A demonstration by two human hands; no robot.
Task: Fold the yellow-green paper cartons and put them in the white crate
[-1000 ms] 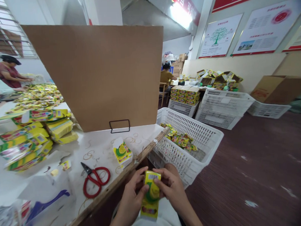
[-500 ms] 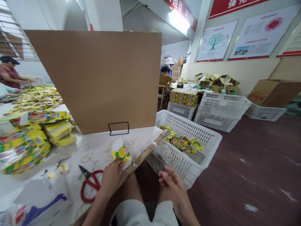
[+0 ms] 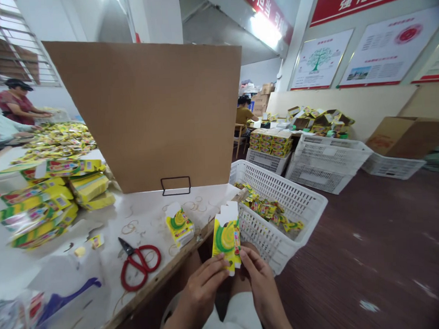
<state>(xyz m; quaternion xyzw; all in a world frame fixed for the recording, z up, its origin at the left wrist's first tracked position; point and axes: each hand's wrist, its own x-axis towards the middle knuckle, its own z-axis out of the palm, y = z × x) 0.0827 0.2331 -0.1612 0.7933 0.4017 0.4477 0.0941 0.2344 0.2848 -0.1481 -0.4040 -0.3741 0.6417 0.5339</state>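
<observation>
A yellow and green carton (image 3: 225, 235) with a lemon print and white end flaps is held up over my lap. My left hand (image 3: 211, 280) grips its lower left edge, fingers across the front. My right hand (image 3: 256, 269) pinches its lower right edge. On the table edge, left of the held carton, lies a small stack of similar cartons (image 3: 179, 224). Red-handled scissors (image 3: 139, 263) rest on the table, left of that stack.
A white plastic crate (image 3: 278, 186) with yellow packets stands right of the table. A large cardboard panel (image 3: 156, 118) rises at the back. Bundled cartons (image 3: 41, 209) and a purple tool (image 3: 66, 302) lie at left. Two people (image 3: 21, 102) work far left; another person sits behind.
My left hand has moved right from the stack to over my lap, with a carton in it. My right hand has closed on that carton's right edge.
</observation>
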